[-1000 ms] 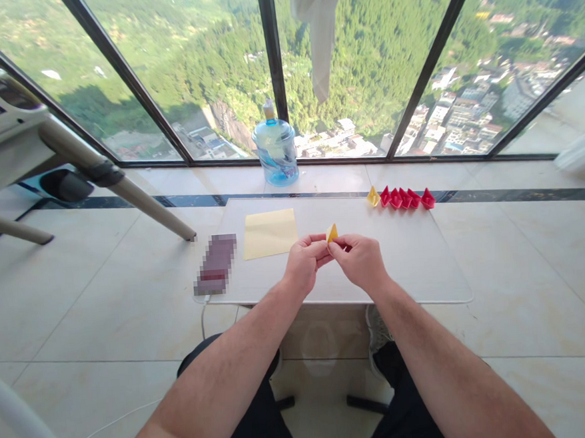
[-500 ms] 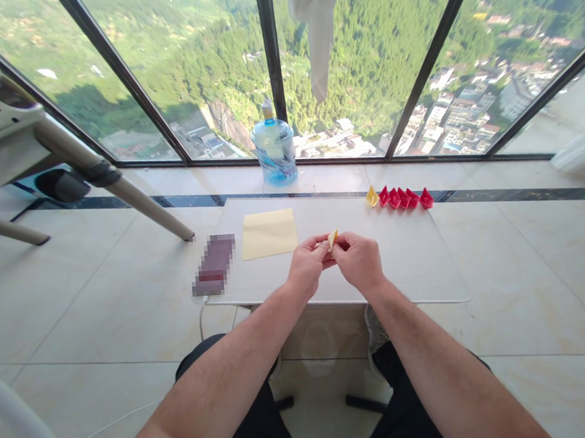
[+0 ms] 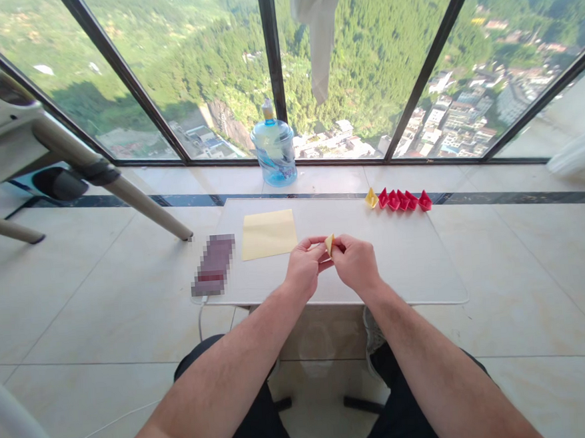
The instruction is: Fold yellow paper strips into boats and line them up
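Between my two hands is a small folded piece of yellow paper (image 3: 329,244), held above the low white table (image 3: 406,264). My left hand (image 3: 306,265) grips it from the left with thumb and fingers. My right hand (image 3: 354,260) pinches it from the right, its fingers curled. Flat on the table to the left lies a sheet of yellow paper (image 3: 268,234). Along the table's far right edge stand a yellow folded paper boat (image 3: 371,199) and a row of several red folded paper boats (image 3: 403,200).
A blurred dark phone-like object (image 3: 213,264) with a white cable lies at the table's left edge. Behind the table a blue water jug (image 3: 274,150) stands by the window. Grey furniture legs (image 3: 136,203) rise at the left. My knees are below the table's near edge.
The folded yellow paper has turned slightly in my fingers and shifted a little left. Both hands keep hold of it; the boats and the sheet stay in place.
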A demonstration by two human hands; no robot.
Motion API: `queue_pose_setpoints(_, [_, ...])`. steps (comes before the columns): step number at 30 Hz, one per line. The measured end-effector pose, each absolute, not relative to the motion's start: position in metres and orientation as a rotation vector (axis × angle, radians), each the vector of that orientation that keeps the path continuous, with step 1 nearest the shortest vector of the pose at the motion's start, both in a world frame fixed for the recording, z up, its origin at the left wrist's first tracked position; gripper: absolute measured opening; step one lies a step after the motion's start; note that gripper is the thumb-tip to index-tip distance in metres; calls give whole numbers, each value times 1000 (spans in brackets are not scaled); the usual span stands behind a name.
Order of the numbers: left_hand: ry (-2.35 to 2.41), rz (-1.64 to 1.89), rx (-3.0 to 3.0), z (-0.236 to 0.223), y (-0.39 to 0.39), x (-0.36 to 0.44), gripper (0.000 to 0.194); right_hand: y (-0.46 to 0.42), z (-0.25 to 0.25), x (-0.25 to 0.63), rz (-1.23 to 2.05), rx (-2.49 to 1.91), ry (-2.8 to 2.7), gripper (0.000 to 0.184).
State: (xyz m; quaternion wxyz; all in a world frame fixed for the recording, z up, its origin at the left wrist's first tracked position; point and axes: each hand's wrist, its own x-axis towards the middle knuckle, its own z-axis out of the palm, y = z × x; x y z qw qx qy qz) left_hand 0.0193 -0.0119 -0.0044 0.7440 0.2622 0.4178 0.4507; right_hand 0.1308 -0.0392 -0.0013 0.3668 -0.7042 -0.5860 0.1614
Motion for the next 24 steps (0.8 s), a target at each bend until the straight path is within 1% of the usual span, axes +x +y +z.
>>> queue_pose_setpoints(4, [923, 968, 627, -2, -14, 19, 32, -40, 0, 131, 360, -1833, -1528, 25])
queue_pose_setpoints(8, [949, 949, 690, -3, -14, 19, 42, -40, -2, 133, 386, -1836, -1574, 28])
queue_pose_setpoints(14, [967, 975, 704, -5, -12, 19, 42, -41, -5, 135, 438, -1743, -1626, 21])
queue_pose_setpoints(19, [929, 954, 725, -2, -15, 20, 47, -40, -4, 136, 428, -1847, -1592, 23])
queue_pose_setpoints(24, [938, 951, 742, -6, -17, 21, 43, -37, -6, 136, 488, -1900, -1536, 19])
